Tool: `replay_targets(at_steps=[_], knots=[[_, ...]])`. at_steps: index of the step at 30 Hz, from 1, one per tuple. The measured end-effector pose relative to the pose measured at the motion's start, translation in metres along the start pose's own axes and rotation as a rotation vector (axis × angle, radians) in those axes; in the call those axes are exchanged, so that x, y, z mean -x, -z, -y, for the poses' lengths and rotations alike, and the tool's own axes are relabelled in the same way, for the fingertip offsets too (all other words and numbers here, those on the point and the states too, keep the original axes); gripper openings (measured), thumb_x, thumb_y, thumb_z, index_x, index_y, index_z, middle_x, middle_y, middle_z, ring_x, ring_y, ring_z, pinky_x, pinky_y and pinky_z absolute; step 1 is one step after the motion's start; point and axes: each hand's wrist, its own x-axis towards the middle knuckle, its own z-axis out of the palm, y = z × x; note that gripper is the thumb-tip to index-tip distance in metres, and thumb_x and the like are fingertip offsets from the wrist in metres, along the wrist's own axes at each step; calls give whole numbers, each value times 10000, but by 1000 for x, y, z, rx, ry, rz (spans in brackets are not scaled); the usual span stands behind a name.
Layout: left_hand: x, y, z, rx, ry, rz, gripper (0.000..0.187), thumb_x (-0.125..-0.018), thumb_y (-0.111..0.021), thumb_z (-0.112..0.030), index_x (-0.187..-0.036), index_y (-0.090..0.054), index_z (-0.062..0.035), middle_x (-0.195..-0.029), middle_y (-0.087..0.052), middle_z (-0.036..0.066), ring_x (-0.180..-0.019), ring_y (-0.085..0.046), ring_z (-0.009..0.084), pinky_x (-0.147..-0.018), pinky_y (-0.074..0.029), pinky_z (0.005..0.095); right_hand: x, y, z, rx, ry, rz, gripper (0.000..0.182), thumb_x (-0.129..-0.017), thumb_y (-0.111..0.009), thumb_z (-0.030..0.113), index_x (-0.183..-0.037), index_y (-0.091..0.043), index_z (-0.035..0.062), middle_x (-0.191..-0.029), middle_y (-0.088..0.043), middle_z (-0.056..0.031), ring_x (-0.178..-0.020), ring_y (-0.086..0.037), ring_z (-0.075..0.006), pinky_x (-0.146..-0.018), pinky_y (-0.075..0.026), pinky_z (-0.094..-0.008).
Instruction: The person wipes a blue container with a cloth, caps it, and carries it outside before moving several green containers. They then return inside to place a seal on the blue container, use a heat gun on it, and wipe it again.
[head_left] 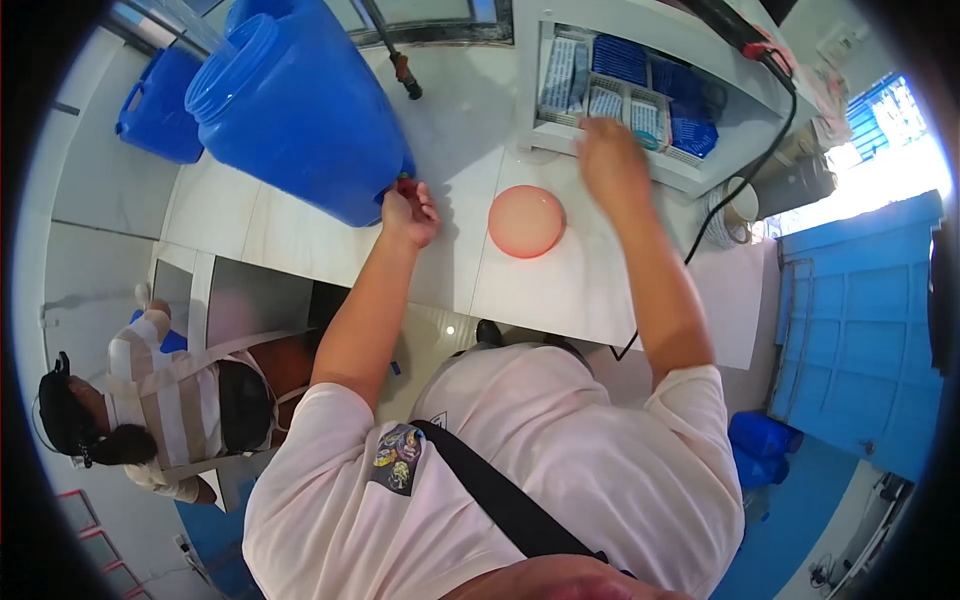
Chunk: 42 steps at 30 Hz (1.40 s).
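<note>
A large blue plastic jerrycan (300, 110) lies tilted on the white counter, its wide open mouth at the upper left. My left hand (411, 215) is at its lower right corner, fingers curled on a small red tap (403, 187). My right hand (612, 160) is at the front edge of a white cabinet (680, 180), its fingers smeared by motion. Inside the cabinet, blue and white packets (620, 60) stand in white baskets (560, 117). On the counter between my hands is a round, translucent pink-orange object (526, 222), perhaps a bowl or lid.
A clear stream or tube (195, 25) reaches the jerrycan's mouth. A smaller blue jerrycan (165, 105) stands behind it. A black cable (745, 185) hangs over the counter's right side. Another person (180, 390) works at the left. A blue door (860, 330) is at the right.
</note>
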Motion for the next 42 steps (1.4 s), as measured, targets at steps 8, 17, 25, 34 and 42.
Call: replay_targets(at_steps=[8, 17, 25, 34, 42], knots=[[16, -1, 12, -59, -86, -22, 363, -975, -353, -524, -788, -484, -243, -694, -543, -78, -584, -483, 73, -498, -354, 205, -87, -7, -65, 391, -302, 207, 396, -879, -592, 379, -1169, -662, 118, -1301, -552, -141, -1250, -450, -361, -1038, -215, -635], [94, -24, 54, -576, -174, 331, 436, -939, -501, -404, -1220, -498, -70, -1002, -608, 25, -816, -551, 123, -722, -458, 270, -51, 23, -37, 96, -283, -72, 363, -878, -595, 388, -1079, -695, 103, -1290, -567, -139, -1264, -449, -366, -1046, -264, -575], [118, -76, 84, -560, -66, 677, 361, -1005, -446, -334, -1196, -528, -40, -1119, -612, 75, -1006, -607, 173, -830, -490, 312, 77, 12, 41, -1253, -54, 288, 382, -942, -589, 263, -1239, -573, 22, -1406, -405, -200, -1238, -483, -314, -1001, -436, -422], [126, -86, 116, -845, -592, 529, 214, -952, -588, -176, -1058, -557, 7, -898, -648, 37, -773, -612, 77, -605, -544, 236, 106, 6, 25, -1271, -304, 103, 316, -945, -601, 210, -1165, -543, -9, -1138, -593, -140, -958, -596, -158, -775, -493, -267], [129, -84, 111, -663, -604, 710, 136, -934, -483, 6, -1059, -535, 16, -1025, -638, 108, -1009, -593, 130, -872, -492, 282, 99, 19, 21, -1210, -246, 0, 224, -912, -650, 209, -968, -614, -5, -1064, -619, -76, -922, -580, -125, -782, -476, -280]])
